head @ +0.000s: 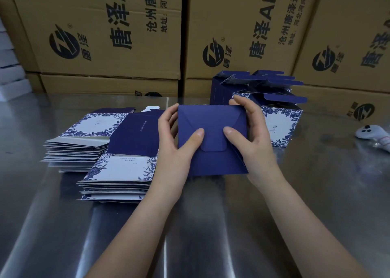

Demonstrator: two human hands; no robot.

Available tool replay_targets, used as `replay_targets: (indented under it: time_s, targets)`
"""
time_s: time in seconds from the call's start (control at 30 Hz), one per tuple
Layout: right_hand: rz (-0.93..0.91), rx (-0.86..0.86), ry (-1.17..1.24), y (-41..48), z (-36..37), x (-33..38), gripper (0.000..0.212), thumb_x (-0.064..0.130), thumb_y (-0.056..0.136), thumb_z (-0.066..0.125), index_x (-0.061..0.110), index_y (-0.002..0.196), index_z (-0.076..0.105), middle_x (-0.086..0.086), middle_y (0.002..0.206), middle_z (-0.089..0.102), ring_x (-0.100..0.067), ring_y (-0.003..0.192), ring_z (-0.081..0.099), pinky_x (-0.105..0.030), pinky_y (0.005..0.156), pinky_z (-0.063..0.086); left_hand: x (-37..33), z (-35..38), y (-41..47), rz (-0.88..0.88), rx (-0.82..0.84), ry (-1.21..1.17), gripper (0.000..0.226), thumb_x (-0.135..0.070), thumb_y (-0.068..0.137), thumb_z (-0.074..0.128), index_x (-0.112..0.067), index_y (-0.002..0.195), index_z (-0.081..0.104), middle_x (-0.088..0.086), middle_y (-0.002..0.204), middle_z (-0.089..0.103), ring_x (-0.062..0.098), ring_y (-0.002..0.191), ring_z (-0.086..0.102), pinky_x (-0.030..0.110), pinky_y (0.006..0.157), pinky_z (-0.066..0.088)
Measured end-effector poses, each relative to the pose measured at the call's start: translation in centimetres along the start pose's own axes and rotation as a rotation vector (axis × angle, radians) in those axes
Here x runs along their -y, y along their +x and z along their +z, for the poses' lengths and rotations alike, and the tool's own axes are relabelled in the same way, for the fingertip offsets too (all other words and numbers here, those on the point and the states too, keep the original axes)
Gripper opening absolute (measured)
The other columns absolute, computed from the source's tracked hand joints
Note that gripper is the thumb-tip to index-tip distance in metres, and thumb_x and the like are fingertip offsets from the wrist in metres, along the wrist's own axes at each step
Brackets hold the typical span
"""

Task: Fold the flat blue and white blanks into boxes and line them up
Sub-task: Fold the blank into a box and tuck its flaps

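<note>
A dark blue box (213,163) is held above the metal table, its folded bottom flaps facing me. My left hand (177,142) grips its left side, thumb pressing on the centre tab. My right hand (251,138) grips the right side, thumb on the same tab and fingers curled over the top edge. Two stacks of flat blue and white blanks lie to the left, the near stack (118,172) and the far stack (84,142). Several folded boxes (280,117) with open top flaps stand behind my right hand.
The steel table (190,225) reflects light. Large brown cartons (105,35) wall off the back. A white controller (371,134) lies at the right edge. White boxes (10,75) are stacked at the far left.
</note>
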State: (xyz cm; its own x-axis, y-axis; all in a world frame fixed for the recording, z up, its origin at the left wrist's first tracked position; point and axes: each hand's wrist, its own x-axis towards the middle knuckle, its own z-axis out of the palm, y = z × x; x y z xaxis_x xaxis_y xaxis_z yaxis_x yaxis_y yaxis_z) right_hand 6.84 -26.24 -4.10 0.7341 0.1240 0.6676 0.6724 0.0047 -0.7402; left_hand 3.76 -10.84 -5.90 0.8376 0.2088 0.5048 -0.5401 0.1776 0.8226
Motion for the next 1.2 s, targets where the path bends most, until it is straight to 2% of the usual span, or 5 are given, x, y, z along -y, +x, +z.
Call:
replay_targets:
  time_s: [0.33,0.57,0.77,0.9,1.2]
  targets:
    - [0.048,-0.007,0.005,-0.2,0.1,0.1,0.059,0.013,0.083,0.066,0.032,0.135,0.044,0.01,0.139,0.049,-0.005,0.127,0.048,-0.03,0.101,0.047,0.3,0.0,-0.1,0.03,-0.035,0.03,0.054,-0.021,0.089,0.071,-0.05,0.126,0.044,-0.016,0.133,0.056,-0.004,0.117,0.057,0.016,0.085,0.052]
    - [0.042,0.082,-0.066,0.0,-0.5,-0.1,0.071,0.019,0.076,0.076,0.037,0.134,0.04,0.018,0.137,0.044,0.001,0.125,0.046,-0.019,0.093,0.048,0.0,-0.3,-0.1,-0.042,0.019,0.098,0.074,-0.034,0.077,0.077,-0.067,0.127,0.033,-0.017,0.146,0.043,0.004,0.128,0.052,0.032,0.096,0.054]
    - [-0.009,0.035,-0.185,0.0,-0.1,-0.4,0.065,0.016,0.075,0.077,0.037,0.126,0.043,0.019,0.132,0.045,-0.005,0.126,0.046,-0.019,0.096,0.045,0.5,-0.2,-0.1,0.013,-0.069,0.157,0.069,-0.009,0.082,0.079,-0.048,0.125,0.043,-0.02,0.129,0.053,-0.004,0.116,0.056,0.02,0.091,0.053]
    - [-0.049,0.004,-0.269,0.1,0.2,-0.6,0.063,0.014,0.073,0.079,0.034,0.121,0.044,0.025,0.123,0.046,-0.001,0.118,0.048,-0.011,0.092,0.042,0.5,-0.1,-0.1,0.021,-0.112,0.192,0.068,-0.005,0.08,0.079,-0.041,0.126,0.044,-0.018,0.129,0.05,-0.01,0.113,0.053,0.022,0.094,0.052]
    - [-0.083,-0.036,-0.347,0.1,0.4,-0.9,0.062,0.015,0.071,0.082,0.03,0.118,0.045,0.028,0.118,0.046,0.003,0.114,0.049,-0.01,0.093,0.038,0.3,0.0,-0.2,0.023,-0.151,0.27,0.07,-0.008,0.079,0.08,-0.032,0.133,0.044,-0.01,0.133,0.049,-0.005,0.116,0.052,0.036,0.1,0.051]
